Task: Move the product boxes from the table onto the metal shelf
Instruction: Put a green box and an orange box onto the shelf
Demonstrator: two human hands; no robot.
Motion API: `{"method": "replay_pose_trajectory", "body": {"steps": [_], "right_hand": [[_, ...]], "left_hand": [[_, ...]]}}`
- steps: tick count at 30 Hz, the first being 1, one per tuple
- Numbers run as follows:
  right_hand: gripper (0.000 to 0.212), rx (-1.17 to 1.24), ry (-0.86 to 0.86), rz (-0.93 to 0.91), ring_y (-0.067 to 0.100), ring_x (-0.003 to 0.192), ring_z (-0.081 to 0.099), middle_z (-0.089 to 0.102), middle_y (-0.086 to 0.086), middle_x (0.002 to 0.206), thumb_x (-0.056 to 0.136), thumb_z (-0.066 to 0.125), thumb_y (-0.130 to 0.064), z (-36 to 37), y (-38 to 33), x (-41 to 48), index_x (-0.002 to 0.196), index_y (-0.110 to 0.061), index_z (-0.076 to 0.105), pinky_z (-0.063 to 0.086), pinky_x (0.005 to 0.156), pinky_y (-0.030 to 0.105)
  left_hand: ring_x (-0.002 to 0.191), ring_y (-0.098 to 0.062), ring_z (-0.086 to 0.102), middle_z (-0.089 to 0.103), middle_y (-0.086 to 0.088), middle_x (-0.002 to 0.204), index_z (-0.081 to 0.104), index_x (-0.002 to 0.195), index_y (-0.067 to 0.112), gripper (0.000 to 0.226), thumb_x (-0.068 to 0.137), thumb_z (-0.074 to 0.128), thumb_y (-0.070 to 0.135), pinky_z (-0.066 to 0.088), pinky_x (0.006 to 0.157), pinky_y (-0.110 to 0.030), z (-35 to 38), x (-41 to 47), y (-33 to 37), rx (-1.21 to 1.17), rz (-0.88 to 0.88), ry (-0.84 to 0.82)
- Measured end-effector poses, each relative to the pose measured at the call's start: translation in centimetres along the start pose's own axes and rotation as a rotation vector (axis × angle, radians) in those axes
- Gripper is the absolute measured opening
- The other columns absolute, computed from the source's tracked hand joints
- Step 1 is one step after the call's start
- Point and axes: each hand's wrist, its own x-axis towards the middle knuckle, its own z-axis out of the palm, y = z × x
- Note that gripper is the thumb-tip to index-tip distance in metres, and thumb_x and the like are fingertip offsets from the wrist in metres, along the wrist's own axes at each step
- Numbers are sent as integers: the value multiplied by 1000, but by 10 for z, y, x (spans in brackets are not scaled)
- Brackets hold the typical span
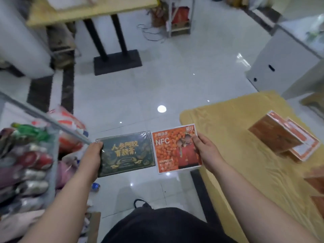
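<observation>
My left hand (pixel 92 159) grips the left edge of a dark green box with gold lettering (pixel 128 153). My right hand (pixel 206 149) holds the right edge of an orange box marked NFC (pixel 172 149). Both boxes are held flat, side by side, over the white tiled floor. To the right stands the table with a yellow cloth (pixel 228 137), and on it lies a stack of orange product boxes (pixel 284 137). The metal shelf (pixel 52 120) is at the left, its rail running diagonally just beyond my left hand.
The shelf at the left holds several packaged goods (pixel 29 163). More brown boxes (pixel 315 181) lie at the table's right edge. A black-legged wooden table (pixel 117 60) stands ahead, a white cabinet (pixel 284 67) at the right. A blue can (pixel 95 186) lies on the floor.
</observation>
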Motion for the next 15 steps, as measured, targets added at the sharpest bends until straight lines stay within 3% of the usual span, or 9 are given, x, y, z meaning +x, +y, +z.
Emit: {"method": "replay_pose_trajectory", "body": {"steps": [4,9,15], "right_hand": [[19,-38,-124,-21,32,105,71,75,8,111,101,56,-33,90,-31,30,108,-30,74,53,96,58],[27,-100,-294,-45,32,99,73,76,10,108,105,50,-32,189,-59,59,115,-19,70,56,92,54],[27,-239,-483,-57,29,89,74,77,11,100,104,50,-33,275,-88,86,101,-20,74,55,91,54]], "left_hand": [[86,-30,67,69,-12,92,66,83,22,25,84,49,41,55,85,-55,-82,28,5,-33,-15,113],[71,-27,60,60,-15,86,57,84,15,22,93,43,29,52,60,-36,-151,27,9,-182,-20,279],[67,-25,64,61,-14,84,55,94,13,19,96,41,27,54,56,-33,-195,9,6,-440,-89,430]]}}
